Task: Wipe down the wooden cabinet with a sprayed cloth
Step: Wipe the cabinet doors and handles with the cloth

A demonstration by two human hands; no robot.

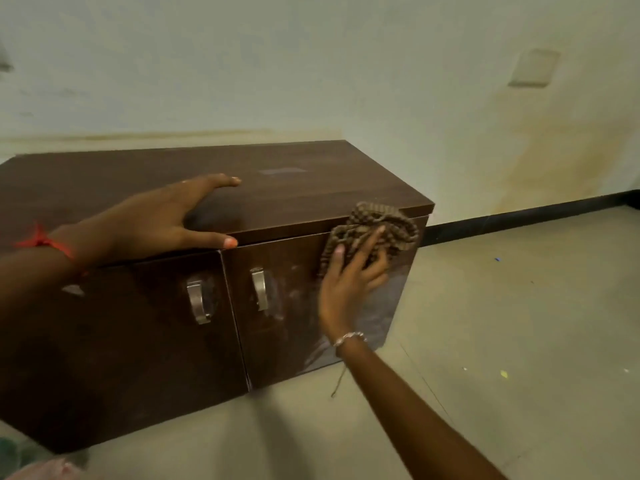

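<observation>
A low dark wooden cabinet with two doors and metal handles stands on the floor against the wall. My left hand lies flat and spread on the front edge of its top, thumb over the edge, holding nothing. My right hand presses a crumpled brown striped cloth against the upper right corner of the right door. Smeared streaks show on that door below the hand.
A pale stained wall runs behind the cabinet, with a black skirting strip to the right. Grey floor spreads in front and to the right, with a few small specks. Something green and pink pokes in at the bottom left corner.
</observation>
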